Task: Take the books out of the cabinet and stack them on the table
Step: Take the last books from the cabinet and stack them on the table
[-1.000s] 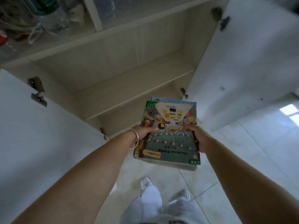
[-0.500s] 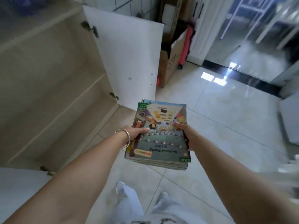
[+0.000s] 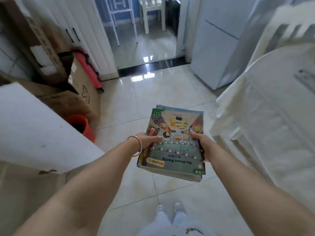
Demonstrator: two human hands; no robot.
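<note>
The stack of books (image 3: 172,143) is gripped at its 2 side edges by left hand (image 3: 148,139) and right hand (image 3: 203,147), above the floor. The view has swung from the cabinet toward the table (image 3: 272,103); carry phase judged underway.

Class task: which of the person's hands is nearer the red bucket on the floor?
Left. The left hand grips the book stack's left edge, on the side of the red bucket; the right hand grips the far edge, beside the white-covered table.
</note>
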